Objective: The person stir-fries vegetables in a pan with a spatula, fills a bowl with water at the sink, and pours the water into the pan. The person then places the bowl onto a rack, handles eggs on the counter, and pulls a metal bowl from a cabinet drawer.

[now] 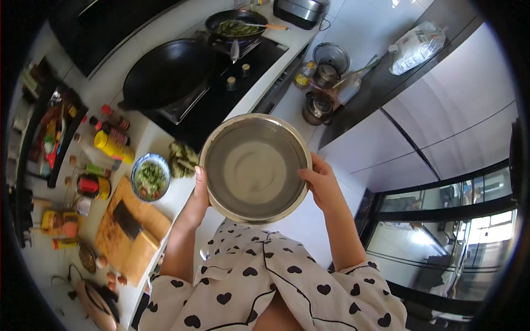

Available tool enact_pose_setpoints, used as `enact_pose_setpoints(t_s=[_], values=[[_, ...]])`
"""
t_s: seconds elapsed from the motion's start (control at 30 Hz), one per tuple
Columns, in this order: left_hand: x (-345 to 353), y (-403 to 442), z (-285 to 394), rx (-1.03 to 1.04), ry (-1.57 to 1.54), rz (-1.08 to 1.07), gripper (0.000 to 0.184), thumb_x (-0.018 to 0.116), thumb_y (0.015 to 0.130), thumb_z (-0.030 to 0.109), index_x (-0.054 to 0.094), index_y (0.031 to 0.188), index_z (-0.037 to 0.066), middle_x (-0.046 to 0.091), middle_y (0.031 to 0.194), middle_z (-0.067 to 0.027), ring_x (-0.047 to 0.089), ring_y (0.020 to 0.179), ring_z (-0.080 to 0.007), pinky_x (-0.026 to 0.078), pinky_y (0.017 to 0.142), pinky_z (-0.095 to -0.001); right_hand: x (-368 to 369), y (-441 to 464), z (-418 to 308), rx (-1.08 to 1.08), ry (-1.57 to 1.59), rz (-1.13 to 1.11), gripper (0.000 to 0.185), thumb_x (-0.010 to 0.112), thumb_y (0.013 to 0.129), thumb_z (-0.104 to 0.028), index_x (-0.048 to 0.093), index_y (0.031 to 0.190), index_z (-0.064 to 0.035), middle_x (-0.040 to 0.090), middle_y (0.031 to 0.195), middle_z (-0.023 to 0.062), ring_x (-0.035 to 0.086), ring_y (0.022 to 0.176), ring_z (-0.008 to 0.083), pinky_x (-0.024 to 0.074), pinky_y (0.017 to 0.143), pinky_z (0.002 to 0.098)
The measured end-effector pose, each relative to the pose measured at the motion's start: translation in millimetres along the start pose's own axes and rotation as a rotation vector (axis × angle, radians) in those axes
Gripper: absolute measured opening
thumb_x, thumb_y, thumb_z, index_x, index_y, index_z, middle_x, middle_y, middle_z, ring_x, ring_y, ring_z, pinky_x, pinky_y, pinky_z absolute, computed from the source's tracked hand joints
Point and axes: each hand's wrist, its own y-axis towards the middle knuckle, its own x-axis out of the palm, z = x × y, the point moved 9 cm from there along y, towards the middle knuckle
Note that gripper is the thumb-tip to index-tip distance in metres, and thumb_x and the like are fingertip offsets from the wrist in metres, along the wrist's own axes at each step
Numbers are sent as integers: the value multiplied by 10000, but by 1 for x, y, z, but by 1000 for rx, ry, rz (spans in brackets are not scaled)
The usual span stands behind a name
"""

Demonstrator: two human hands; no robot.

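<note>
A round steel bowl [255,168] is held level in front of my body, its inside grey with a paler round patch at the bottom. Around its left rim closes my left hand [197,197], fingers hidden beneath. My right hand [320,181] grips the right rim, thumb over the edge. Left of the bowl, a blue-and-white bowl [150,177] of chopped greens stands on the counter beside a crumpled green cloth-like item [183,160]. A cleaver [130,222] lies on a wooden cutting board [132,231].
A large black wok [168,73] and a pan with greens [234,26] sit on the stove [221,88]. Sauce bottles [113,146] line the counter's left side. Pots [317,108] and an oil bottle [305,75] stand on the floor. Cabinets [419,138] are at right.
</note>
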Motion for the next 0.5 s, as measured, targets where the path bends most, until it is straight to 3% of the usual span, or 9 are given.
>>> enact_pose_setpoints(t_s=[0.1,0.23,0.5], values=[[2,47,13,-57,21,8,781,108,893,623,201,1400,36,357,1362,-139,383,1226,-205,351,977,-299,-14,46,-9,-14,-13,30,457,575,711,-86,539,1163,-24,559,819,-4,444,663,59,324,553,201],[7,106,49,-80,60,-41,837,123,858,674,198,1406,45,301,1407,-138,295,1286,-228,238,1056,-336,-22,100,-36,5,-3,97,485,574,699,-65,527,1180,-23,574,882,13,481,704,73,358,581,199],[-2,219,112,112,122,-42,816,114,891,623,211,1385,-19,273,1413,-172,244,1306,-245,190,1071,-333,-22,217,-90,-13,65,53,513,548,677,-18,511,1188,7,591,974,54,542,848,118,423,717,223]])
